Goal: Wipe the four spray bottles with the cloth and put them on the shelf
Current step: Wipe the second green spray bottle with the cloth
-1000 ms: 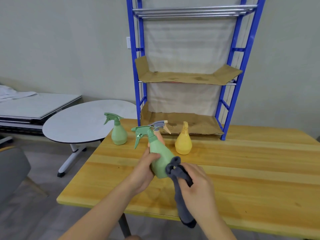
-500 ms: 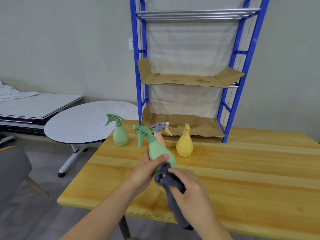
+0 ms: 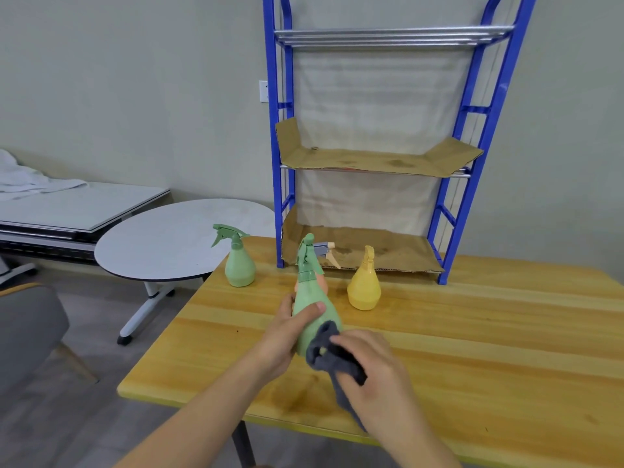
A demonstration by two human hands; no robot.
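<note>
Since the earlier frames you have turned the green bottle (image 3: 312, 312) in your left hand (image 3: 287, 336), so its trigger head now points away from you rather than off to the left, and your cloth (image 3: 332, 358) has slid lower, against the bottle's base. Your left hand grips the bottle around its belly, thumb across the front, holding it upright above the tabletop (image 3: 472, 349). Your right hand (image 3: 374, 373) clutches the dark grey cloth, bunched and pressed to the bottle's lower right side, with its tail hanging under your wrist.

Three more bottles stand on the tabletop: a second green one (image 3: 239, 263) to the left near the edge, a yellow one (image 3: 364, 285) just right of the held bottle, and a peach one with a grey trigger (image 3: 326, 249) mostly hidden behind it. All sit in front of the blue shelf (image 3: 491, 106), whose lower two levels are lined with cardboard (image 3: 378, 160).

No label, brand or writing can be read on any bottle.
</note>
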